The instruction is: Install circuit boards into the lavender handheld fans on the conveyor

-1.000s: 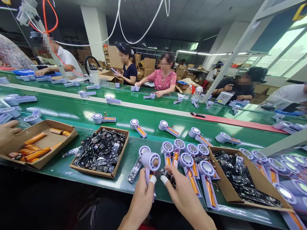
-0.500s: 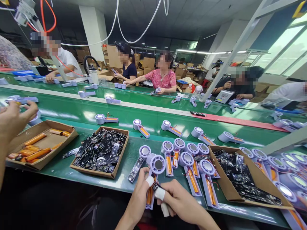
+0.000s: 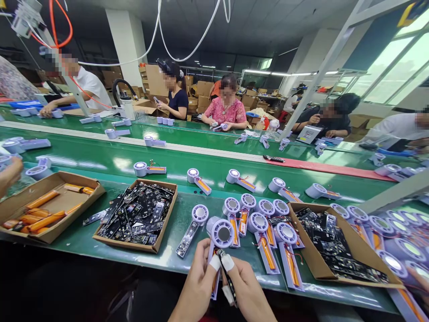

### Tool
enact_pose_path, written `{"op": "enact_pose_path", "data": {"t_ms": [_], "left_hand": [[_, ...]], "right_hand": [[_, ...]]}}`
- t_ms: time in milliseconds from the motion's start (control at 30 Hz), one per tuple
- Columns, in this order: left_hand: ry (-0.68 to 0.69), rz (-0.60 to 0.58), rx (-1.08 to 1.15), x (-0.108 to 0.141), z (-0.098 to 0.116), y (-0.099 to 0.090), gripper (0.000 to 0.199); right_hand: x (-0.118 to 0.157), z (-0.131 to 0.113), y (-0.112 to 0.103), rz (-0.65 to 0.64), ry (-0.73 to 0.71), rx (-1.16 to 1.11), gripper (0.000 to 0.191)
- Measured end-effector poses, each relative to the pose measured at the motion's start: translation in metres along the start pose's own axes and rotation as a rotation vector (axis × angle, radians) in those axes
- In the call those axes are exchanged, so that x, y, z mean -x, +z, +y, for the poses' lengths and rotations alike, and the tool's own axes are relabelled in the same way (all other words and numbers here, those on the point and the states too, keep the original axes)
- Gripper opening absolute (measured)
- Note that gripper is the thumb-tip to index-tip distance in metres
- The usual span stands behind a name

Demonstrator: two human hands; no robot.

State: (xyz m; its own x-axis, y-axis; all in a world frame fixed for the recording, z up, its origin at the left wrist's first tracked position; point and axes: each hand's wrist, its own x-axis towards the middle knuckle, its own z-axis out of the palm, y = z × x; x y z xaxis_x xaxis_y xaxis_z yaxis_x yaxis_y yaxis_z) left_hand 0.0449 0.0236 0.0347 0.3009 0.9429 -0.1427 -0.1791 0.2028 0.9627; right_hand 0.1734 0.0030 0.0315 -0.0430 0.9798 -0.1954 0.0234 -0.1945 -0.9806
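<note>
My left hand [image 3: 197, 279] is closed around the handle of a lavender handheld fan [image 3: 222, 233], whose round head points away from me. Between the fingers of my right hand [image 3: 247, 282] is a narrow black circuit board [image 3: 230, 285], its upper end against the open handle. White wraps cover both thumbs and a right fingertip. Just left of the held fan lies another fan [image 3: 187, 239] with a board in its handle. Several fans with orange batteries [image 3: 266, 250] showing in their handles lie to the right.
Boxes of circuit boards stand left [image 3: 157, 243] and right [image 3: 313, 264], with a box of orange batteries [image 3: 60, 232] farther left. Spaced fans lie along the green conveyor [image 3: 174, 181]. Co-workers' hands show at the left [image 3: 10, 174] and right edges [image 3: 420, 279]. More people sit opposite.
My right hand has turned and drawn closer to my left, so the board now points down along the handle. At the left, a co-worker's hand has pulled back toward the edge.
</note>
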Motion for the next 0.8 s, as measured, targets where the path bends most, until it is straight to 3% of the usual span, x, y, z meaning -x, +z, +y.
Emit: {"op": "enact_pose_path", "data": {"t_ms": [167, 233, 400, 567, 800], "left_hand": [[0.007, 0.119, -0.05, -0.002, 0.001, 0.004, 0.034], [0.002, 0.14, -0.093, -0.002, 0.001, 0.006, 0.029], [-0.01, 0.203, -0.134, -0.006, 0.0, 0.008, 0.026], [-0.131, 0.166, -0.011, -0.006, 0.008, 0.009, 0.033], [-0.07, 0.197, -0.019, 0.0, 0.008, 0.009, 0.032]], "right_hand": [[0.009, 0.007, 0.007, 0.165, -0.094, 0.069, 0.043], [0.015, 0.011, 0.013, 0.269, -0.128, 0.104, 0.046], [0.025, 0.026, 0.023, 0.487, -0.321, 0.38, 0.046], [0.023, 0.037, 0.02, 0.496, -0.517, 0.641, 0.045], [0.014, 0.043, 0.022, 0.456, -0.612, 0.83, 0.049]]}}
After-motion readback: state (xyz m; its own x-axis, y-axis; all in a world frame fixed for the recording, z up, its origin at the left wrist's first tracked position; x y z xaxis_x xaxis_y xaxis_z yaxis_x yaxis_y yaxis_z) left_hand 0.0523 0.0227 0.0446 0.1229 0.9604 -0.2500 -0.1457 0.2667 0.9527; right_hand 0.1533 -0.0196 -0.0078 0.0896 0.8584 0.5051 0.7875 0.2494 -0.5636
